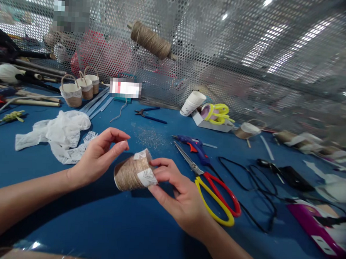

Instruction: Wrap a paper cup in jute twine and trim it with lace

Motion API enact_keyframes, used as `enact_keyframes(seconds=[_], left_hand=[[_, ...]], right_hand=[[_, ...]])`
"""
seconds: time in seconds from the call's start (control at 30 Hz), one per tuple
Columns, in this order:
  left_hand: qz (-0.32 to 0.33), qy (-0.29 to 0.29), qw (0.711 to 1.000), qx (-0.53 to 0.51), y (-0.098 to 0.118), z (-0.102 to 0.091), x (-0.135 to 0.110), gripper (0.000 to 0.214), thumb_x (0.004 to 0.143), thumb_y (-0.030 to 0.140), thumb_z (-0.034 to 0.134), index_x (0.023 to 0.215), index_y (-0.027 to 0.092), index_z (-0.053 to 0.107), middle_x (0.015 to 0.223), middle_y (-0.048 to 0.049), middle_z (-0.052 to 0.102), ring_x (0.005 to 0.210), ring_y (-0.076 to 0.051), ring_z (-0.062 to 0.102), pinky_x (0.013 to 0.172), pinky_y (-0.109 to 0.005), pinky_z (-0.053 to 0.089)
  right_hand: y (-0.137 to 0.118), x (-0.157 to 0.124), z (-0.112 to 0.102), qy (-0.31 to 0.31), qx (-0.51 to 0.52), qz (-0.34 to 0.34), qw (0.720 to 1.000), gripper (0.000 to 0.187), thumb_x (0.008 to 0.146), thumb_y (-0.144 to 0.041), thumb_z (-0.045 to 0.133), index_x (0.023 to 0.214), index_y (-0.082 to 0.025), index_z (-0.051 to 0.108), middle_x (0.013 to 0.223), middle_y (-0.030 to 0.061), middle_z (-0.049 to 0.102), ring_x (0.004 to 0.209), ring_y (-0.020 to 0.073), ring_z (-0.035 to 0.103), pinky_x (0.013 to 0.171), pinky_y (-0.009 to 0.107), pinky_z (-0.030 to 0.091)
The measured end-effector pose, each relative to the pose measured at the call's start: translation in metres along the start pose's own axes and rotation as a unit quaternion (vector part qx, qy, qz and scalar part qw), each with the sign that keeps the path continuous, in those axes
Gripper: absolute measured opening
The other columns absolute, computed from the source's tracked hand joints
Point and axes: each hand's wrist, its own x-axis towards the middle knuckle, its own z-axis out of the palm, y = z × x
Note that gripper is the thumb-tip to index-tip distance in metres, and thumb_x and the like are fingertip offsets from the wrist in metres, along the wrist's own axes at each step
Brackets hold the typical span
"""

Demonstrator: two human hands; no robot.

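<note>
A paper cup wrapped in brown twine is tilted on its side above the blue table, with pieces of white lace at its right end. My right hand grips that end, thumb below and fingers at the rim. My left hand is just to the upper left of the cup, apart from it, fingers curved and thumb separated from them, with nothing visible between. White lace ribbon lies in a heap to the left. Scissors with one red and one yellow handle lie to the right of my right hand.
A blue glue gun lies beyond the scissors, its black cord running right. Pliers lie farther back. Small twine baskets stand back left, stacked paper cups back right. A purple power strip sits at right. A twine spool hangs on the mesh.
</note>
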Motion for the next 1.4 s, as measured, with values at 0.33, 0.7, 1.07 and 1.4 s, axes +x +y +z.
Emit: enact_keyframes(seconds=[0.33,0.7,1.07,1.4], left_hand=[[-0.158,-0.155,0.972,-0.08,0.005,0.0,0.005,0.036,0.073,0.034,0.063,0.103,0.017,0.053,0.098,-0.0064,0.056,0.087,-0.017,0.054,0.071,-0.029,0.044],[-0.289,-0.27,0.88,-0.263,0.001,0.0,0.0,0.06,0.072,0.053,0.062,0.12,0.022,0.044,0.115,-0.0099,0.054,0.099,-0.024,0.054,0.081,-0.036,0.043],[-0.366,-0.308,0.804,-0.352,-0.001,0.006,-0.003,0.051,0.068,0.048,0.069,0.109,0.022,0.054,0.095,-0.0083,0.06,0.075,-0.017,0.06,0.057,-0.026,0.051],[-0.084,-0.128,0.988,-0.009,0.0,0.003,-0.002,0.051,0.068,0.042,0.069,0.11,0.019,0.049,0.097,-0.0072,0.059,0.09,-0.02,0.057,0.077,-0.034,0.047]], right_hand=[[-0.001,0.001,0.0,-0.026,-0.013,-0.024,0.999,0.013,0.077,-0.011,0.057,0.079,-0.024,0.058,0.077,0.0025,0.064,0.103,0.0216,0.053,0.086,0.04,0.046],[-0.001,0.001,0.0,-0.006,0.021,0.011,1.0,0.01,0.078,-0.015,0.057,0.079,-0.024,0.06,0.081,0.0036,0.064,0.104,0.0203,0.052,0.087,0.04,0.047],[-0.004,-0.001,0.002,0.009,0.061,0.066,0.996,0.009,0.078,-0.015,0.052,0.082,-0.021,0.057,0.097,0.0072,0.058,0.101,0.0188,0.054,0.09,0.039,0.044],[-0.003,0.0,0.003,0.035,0.051,0.116,0.991,0.007,0.079,-0.022,0.053,0.077,-0.018,0.058,0.097,0.0078,0.059,0.092,0.0186,0.058,0.085,0.036,0.046]])
